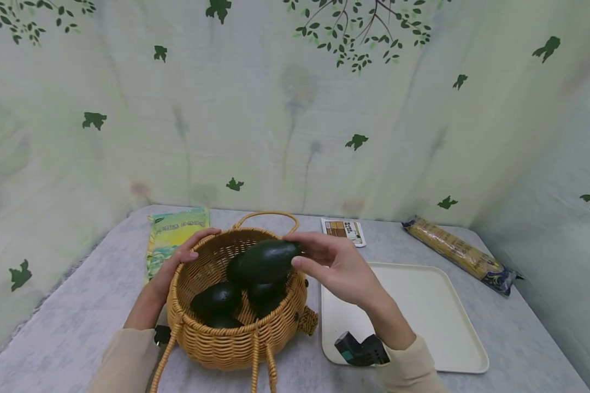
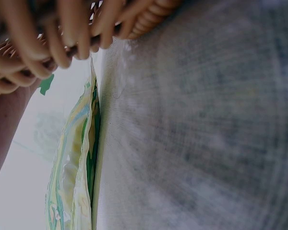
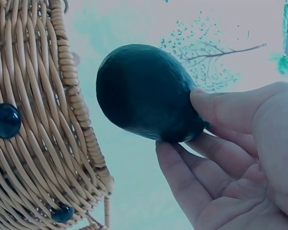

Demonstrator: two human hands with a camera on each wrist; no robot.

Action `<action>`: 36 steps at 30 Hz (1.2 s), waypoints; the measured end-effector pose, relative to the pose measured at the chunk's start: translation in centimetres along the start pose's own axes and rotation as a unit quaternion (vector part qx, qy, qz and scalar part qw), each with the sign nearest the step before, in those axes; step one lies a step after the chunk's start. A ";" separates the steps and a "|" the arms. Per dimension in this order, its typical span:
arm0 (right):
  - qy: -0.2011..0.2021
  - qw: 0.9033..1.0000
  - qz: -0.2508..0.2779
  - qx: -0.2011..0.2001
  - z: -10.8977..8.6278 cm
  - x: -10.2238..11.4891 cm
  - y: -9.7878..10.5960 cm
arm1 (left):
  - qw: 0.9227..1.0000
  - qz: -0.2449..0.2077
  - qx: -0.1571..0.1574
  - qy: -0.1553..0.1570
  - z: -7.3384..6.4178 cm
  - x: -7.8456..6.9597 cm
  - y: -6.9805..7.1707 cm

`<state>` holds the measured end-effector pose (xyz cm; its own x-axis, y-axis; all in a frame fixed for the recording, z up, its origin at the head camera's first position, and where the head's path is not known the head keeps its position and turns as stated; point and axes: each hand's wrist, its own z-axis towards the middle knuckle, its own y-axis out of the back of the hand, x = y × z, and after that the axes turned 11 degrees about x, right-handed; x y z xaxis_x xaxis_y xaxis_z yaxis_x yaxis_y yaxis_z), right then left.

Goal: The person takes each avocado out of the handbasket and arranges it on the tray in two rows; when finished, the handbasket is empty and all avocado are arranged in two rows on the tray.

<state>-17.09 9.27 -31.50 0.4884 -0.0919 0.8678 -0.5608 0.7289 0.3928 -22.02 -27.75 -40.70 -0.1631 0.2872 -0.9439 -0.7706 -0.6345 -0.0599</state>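
Note:
A round wicker basket (image 1: 226, 346) with looped handles holds several dark green avocados (image 1: 217, 299). My left hand (image 1: 173, 266) grips the basket's left rim, its thumb over the edge. In my right hand (image 1: 341, 268), one avocado (image 1: 267, 262) is pinched by its narrow end between thumb and fingers, over the basket's right side. The right wrist view shows this avocado (image 3: 146, 93) raised beside the rim, thumb on one side and fingertips on the other. In the left wrist view the basket's weave (image 2: 81, 28) fills the top corner; most of that hand is hidden.
A cream tray (image 1: 437, 316) lies right of the basket, partly under my right forearm. Behind stand a yellow-green packet (image 1: 177, 234) at left and a small brown-and-white packet (image 1: 344, 231). A long golden package (image 1: 457, 251) lies at the back right.

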 end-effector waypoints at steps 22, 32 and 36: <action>-0.024 1.000 0.000 -0.003 -1.0 -0.4 2.4 | 1.000 0.004 0.014 -0.022 0.0 0.5 0.3; -0.039 0.999 0.001 0.009 -1.2 -1.2 3.2 | 1.000 0.011 0.007 -0.014 0.0 -0.3 -0.5; -0.043 0.999 0.000 0.009 -1.4 -1.2 3.5 | 1.000 0.008 0.005 -0.012 0.0 -0.3 -0.5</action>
<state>-18.71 12.85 -31.60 0.4301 -0.1510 0.8901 -0.5733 0.7160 0.3985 -21.62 -27.53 -40.41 -0.1907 0.2942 -0.9365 -0.7740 -0.6319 -0.0409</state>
